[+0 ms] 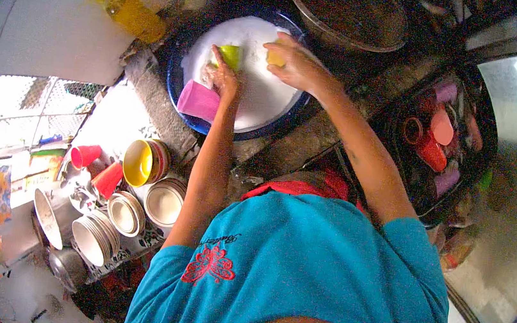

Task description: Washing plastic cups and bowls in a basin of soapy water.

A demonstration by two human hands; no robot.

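Observation:
A blue basin (170, 95) full of white suds (266, 99) is before me. My left hand (224, 77) grips a yellow-green cup or bowl (229, 56) over the foam; its lower part is hidden by suds and fingers. Beside that wrist a pink plastic cup (198, 100) lies tilted at the basin's near left edge. My right hand (297, 64), slightly blurred, holds a yellow sponge (276, 58) above the right side of the suds. The two hands are apart.
On the left, stacked bowls (165, 202), yellow bowls (138, 162), stacked plates (90, 240) and red cups (106, 180) crowd a counter. A dark tub (457, 198) at right holds several cups (442, 127). A large round vessel (347, 12) stands beyond the basin, a yellow bottle (135, 18) at upper left.

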